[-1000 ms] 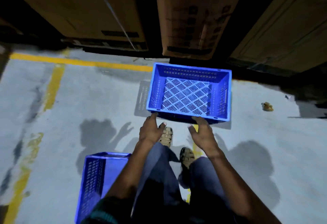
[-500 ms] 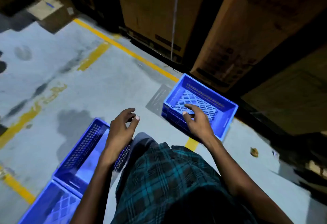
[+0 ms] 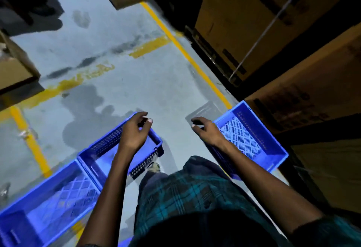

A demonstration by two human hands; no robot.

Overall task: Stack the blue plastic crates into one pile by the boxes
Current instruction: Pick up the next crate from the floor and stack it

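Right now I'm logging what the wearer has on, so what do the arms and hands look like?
Both forearms are bare, and the left hand and right hand wear no gloves. No ring or watch shows. A dark teal plaid sleeve covers the right upper arm, matching the shirt front. A thin dark band may sit low on the left arm; too dim to tell.

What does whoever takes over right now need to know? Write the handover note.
Left hand: empty, fingers loosely curled, above the far end of the nearest loose crate.
Right hand: empty, over the near rim of the crate by the boxes; contact unclear.
Done: one crate sits on the floor beside the cardboard boxes as the pile's base.
Left: the loose crate and a second loose crate behind it, both on the floor to the left, must go onto that base.
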